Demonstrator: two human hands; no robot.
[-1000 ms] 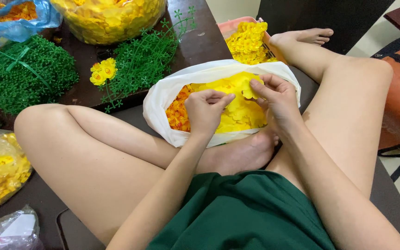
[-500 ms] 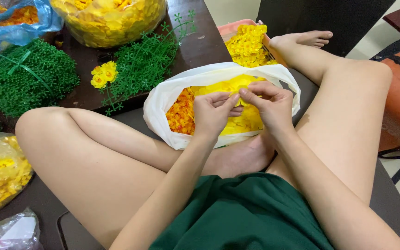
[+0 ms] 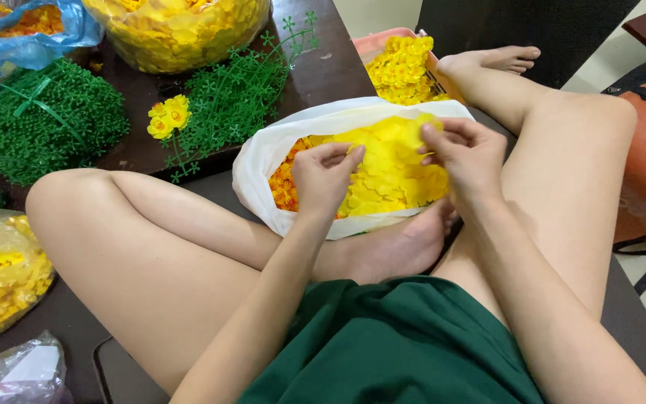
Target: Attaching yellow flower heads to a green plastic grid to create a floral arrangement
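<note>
Petals (image 3: pixel 383 168), yellow and orange, fill the white bag (image 3: pixel 259 161) between the person's knees. Left hand (image 3: pixel 324 178) and right hand (image 3: pixel 466 153) hover just above the bag, fingers pinched on a yellow petal each. Green stems (image 3: pixel 233 93) lie beyond the bag.

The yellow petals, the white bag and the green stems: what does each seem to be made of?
Yellow petals: probably thin fabric or plastic, matte, flat and identical. White bag: soft plastic film, slightly glossy, crumpled rim. Green stems: seemingly moulded plastic, uniform colour, repeated star-shaped tips.
</note>
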